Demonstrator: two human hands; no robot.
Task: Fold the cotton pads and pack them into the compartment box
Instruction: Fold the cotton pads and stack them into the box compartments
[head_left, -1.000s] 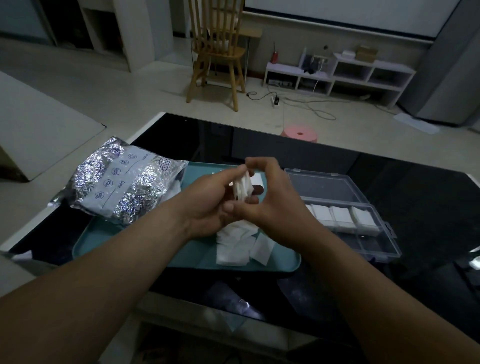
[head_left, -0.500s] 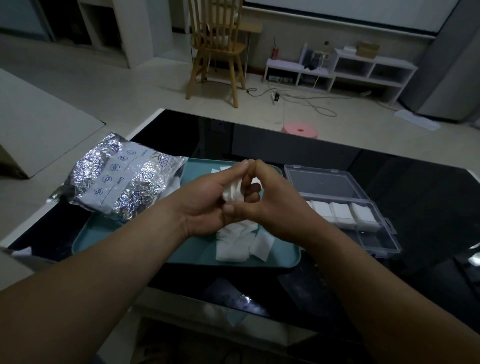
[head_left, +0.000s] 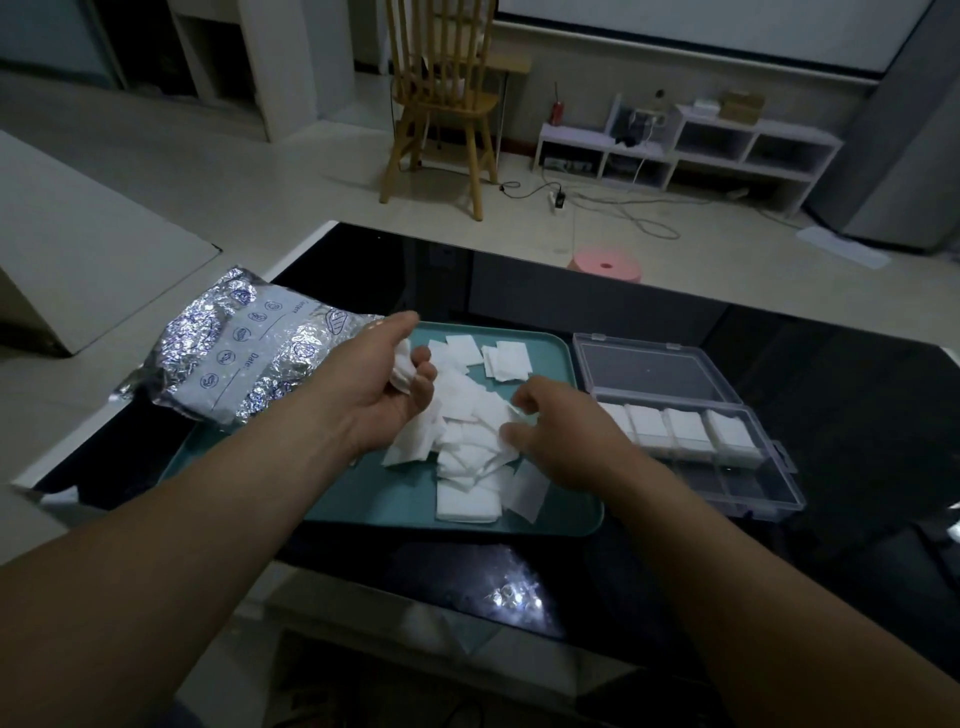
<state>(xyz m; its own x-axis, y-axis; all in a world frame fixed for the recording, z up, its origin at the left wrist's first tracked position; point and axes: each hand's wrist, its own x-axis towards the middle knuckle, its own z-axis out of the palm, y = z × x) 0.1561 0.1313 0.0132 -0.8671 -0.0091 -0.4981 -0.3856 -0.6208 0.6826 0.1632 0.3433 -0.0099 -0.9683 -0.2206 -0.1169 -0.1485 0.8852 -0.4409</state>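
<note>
**Left hand holds a folded pad over the tray, right hand is down on the pile**

On my feed the work surface is a glossy black table (head_left: 831, 374) with a white rim, dimly lit, with a bright glint on its near part. A teal tray (head_left: 566, 519) sits on it in front of me. A crinkled foil bag (head_left: 244, 358) lies across the tray's left edge and onto the table.

My left hand (head_left: 384, 384) is raised over the tray's left side, its fingers curled round a folded pad (head_left: 402, 369). My right hand (head_left: 561, 441) is down on the loose pads (head_left: 467, 457) heaped in the middle of the tray. Its thumb and forefinger are bent toward each other at a pad's edge, but I cannot tell whether they have pinched it.

The clear compartment box (head_left: 748, 493) stands just right of the tray, its lid (head_left: 649, 369) laid open away from me. The packed pads (head_left: 685, 431) fill four compartments in the row nearest the lid.

Beyond the table is a pale floor (head_left: 260, 182). A wooden chair (head_left: 441, 104) stands on it, and a pink stool (head_left: 605, 265) sits close behind the table's far edge. A low white shelf unit (head_left: 727, 145) runs along the back wall, with a power strip (head_left: 560, 197) and loose cable in front of it.
</note>
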